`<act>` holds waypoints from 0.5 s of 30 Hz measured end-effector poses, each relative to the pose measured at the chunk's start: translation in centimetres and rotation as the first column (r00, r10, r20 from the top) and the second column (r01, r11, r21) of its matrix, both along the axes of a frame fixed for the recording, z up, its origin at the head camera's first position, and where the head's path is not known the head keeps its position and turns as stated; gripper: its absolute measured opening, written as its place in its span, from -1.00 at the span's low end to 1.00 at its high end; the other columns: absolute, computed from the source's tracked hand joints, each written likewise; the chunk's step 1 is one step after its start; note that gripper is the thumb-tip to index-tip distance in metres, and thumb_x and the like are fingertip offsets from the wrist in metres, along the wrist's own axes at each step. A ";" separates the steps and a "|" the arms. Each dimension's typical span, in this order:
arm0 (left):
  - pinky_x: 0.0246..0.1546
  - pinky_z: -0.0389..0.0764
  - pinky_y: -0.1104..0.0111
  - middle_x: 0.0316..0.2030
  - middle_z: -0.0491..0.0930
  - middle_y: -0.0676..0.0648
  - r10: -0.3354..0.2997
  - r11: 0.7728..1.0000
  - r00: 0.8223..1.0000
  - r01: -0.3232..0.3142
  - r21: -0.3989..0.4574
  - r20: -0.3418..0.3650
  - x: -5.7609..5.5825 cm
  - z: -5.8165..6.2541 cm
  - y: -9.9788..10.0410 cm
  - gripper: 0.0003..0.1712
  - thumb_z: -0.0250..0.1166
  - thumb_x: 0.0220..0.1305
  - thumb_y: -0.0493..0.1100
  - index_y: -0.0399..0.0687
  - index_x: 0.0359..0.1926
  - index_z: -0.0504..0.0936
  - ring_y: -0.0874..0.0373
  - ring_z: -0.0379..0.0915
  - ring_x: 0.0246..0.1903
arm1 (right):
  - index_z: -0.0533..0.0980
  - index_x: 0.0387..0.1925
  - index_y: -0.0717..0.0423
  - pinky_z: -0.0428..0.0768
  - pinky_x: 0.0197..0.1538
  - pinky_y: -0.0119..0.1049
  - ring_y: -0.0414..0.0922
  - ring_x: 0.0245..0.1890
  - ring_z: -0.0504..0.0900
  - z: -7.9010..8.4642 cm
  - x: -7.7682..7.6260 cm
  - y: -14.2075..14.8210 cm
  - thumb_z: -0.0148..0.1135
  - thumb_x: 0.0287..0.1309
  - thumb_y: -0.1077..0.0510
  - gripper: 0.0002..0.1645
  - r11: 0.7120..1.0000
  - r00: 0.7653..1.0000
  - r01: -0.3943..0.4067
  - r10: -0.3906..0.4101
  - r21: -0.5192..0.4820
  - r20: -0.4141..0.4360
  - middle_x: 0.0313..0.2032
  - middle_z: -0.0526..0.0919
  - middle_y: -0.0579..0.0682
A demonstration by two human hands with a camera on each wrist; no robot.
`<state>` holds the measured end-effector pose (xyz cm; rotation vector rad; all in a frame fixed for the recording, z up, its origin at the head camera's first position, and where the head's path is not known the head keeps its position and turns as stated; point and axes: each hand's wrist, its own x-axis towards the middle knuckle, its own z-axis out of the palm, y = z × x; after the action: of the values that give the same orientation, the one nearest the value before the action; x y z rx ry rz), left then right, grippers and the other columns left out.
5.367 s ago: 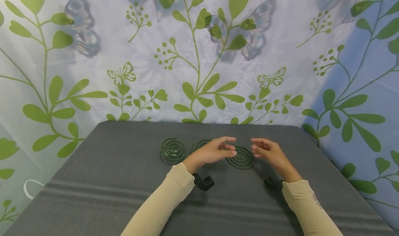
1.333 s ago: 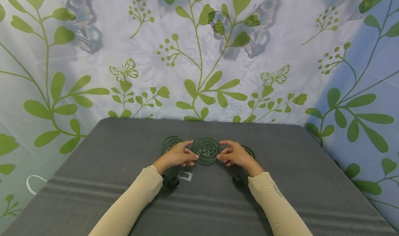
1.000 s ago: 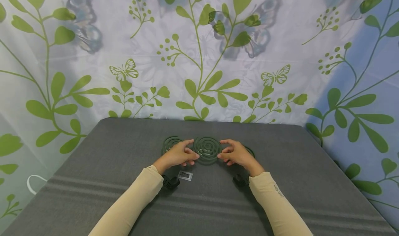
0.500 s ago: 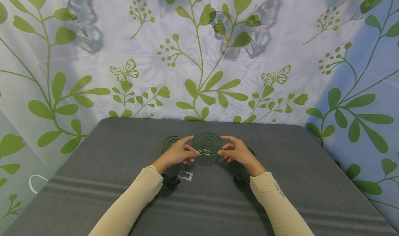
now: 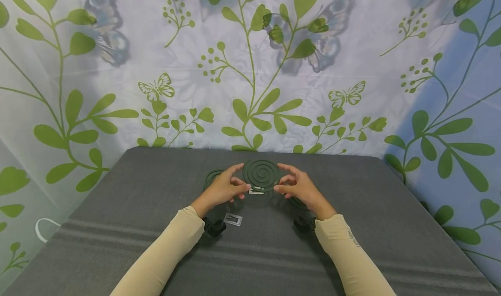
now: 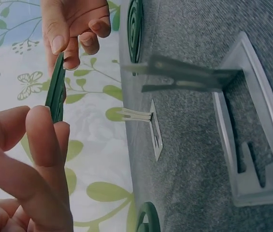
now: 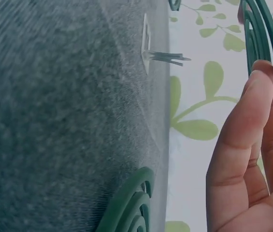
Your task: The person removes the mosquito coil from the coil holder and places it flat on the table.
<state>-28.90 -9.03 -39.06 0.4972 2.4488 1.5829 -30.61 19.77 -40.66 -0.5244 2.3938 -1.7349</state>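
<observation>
Lifted higher, the middle coil (image 5: 262, 173), edges pinched by both hands (image 5: 222, 189) (image 5: 303, 189), clears the table (image 5: 258, 257).

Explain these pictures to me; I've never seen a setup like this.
No machine here: a person's bare left hand and right hand do the work. The wide picture comes from a camera worn on the head, looking forward and down. The two close-ups come from cameras on the wrists; they look sideways-on, so the grey table seems to stand upright. The fingers of both hands hold a green mosquito coil above the table. The left coil and right coil lie on it, each partly hidden by a hand in the wide picture. Nearby are two small metal stands with raised prongs: a nearer stand and a farther stand.
</observation>
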 end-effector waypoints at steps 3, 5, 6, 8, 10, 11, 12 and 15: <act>-0.45 0.56 0.29 -0.07 0.80 -0.23 -0.004 1.000 1.000 0.004 0.011 -0.010 0.0 0.2 0.0 -0.05 0.41 0.53 -0.14 -0.19 0.72 0.10 -0.15 0.73 -0.27 | 0.20 0.67 0.23 0.71 -0.22 -0.24 0.00 -0.23 0.75 0.1 0.0 0.2 0.47 0.34 0.33 -0.01 0.999 1.000 -0.026 0.026 -0.024 -0.005 -0.21 0.74 -0.02; -0.46 0.54 0.31 -0.10 0.80 -0.20 -0.006 1.000 1.000 0.006 0.018 -0.016 0.1 0.3 0.1 -0.04 0.41 0.53 -0.14 -0.19 0.72 0.09 -0.10 0.73 -0.30 | 0.18 0.67 0.23 0.71 -0.22 -0.23 -0.06 -0.26 0.73 0.1 0.0 0.2 0.47 0.33 0.34 0.01 0.998 0.999 -0.041 0.041 -0.038 -0.006 -0.22 0.74 -0.02; -0.47 0.52 0.31 -0.11 0.80 -0.18 -0.006 1.000 1.000 0.006 0.022 -0.018 0.1 0.3 0.1 -0.05 0.41 0.53 -0.14 -0.18 0.72 0.10 -0.08 0.73 -0.31 | 0.17 0.68 0.23 0.72 -0.22 -0.22 -0.08 -0.28 0.73 0.1 -0.1 0.3 0.47 0.33 0.34 0.02 0.998 0.999 -0.046 0.046 -0.044 -0.007 -0.23 0.74 -0.02; -0.47 0.51 0.31 -0.12 0.80 -0.18 -0.008 1.000 1.000 0.009 0.029 -0.019 0.2 0.5 0.1 -0.04 0.41 0.53 -0.14 -0.18 0.72 0.10 -0.07 0.73 -0.32 | 0.17 0.68 0.22 0.72 -0.23 -0.22 -0.14 -0.30 0.71 0.2 -0.1 0.3 0.48 0.31 0.34 0.03 0.998 0.999 -0.049 0.049 -0.048 -0.007 -0.24 0.73 -0.04; -0.47 0.51 0.30 -0.10 0.80 -0.21 -0.012 0.999 1.000 0.013 0.032 -0.021 0.3 0.6 0.1 -0.04 0.41 0.53 -0.15 -0.17 0.72 0.09 -0.16 0.73 -0.29 | 0.17 0.68 0.21 0.73 -0.22 -0.20 -0.14 -0.31 0.70 0.3 0.0 0.4 0.48 0.31 0.34 0.04 0.997 0.999 -0.052 0.052 -0.051 -0.007 -0.26 0.73 -0.06; -0.47 0.50 0.30 -0.10 0.79 -0.21 -0.013 0.999 1.000 0.014 0.034 -0.020 0.4 0.7 0.2 -0.04 0.41 0.53 -0.15 -0.15 0.73 0.09 -0.18 0.73 -0.27 | 0.16 0.68 0.21 0.72 -0.23 -0.21 -0.15 -0.32 0.69 0.4 0.0 0.4 0.48 0.31 0.33 0.04 0.997 0.999 -0.053 0.052 -0.051 -0.008 -0.27 0.73 -0.08; -0.46 0.50 0.30 -0.10 0.79 -0.21 -0.012 0.999 1.000 0.013 0.037 -0.019 0.5 0.7 0.2 -0.04 0.41 0.52 -0.15 -0.13 0.73 0.09 -0.19 0.72 -0.27 | 0.15 0.69 0.22 0.72 -0.23 -0.21 -0.15 -0.32 0.69 0.5 0.0 0.4 0.48 0.31 0.34 0.05 0.997 0.998 -0.056 0.056 -0.055 -0.008 -0.27 0.73 -0.09; -0.47 0.50 0.30 -0.14 0.80 -0.14 -0.008 0.999 1.000 0.009 0.042 -0.023 0.7 0.9 0.3 -0.03 0.42 0.51 -0.15 -0.11 0.73 0.10 -0.13 0.73 -0.30 | 0.12 0.69 0.24 0.72 -0.21 -0.19 -0.16 -0.33 0.68 0.8 0.1 0.5 0.47 0.31 0.36 0.07 0.995 0.998 -0.069 0.068 -0.076 -0.005 -0.29 0.73 -0.13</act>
<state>-28.24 -8.76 -38.17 0.5352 2.4312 1.6369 -30.47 20.30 -39.87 -0.6114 2.2907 -1.8026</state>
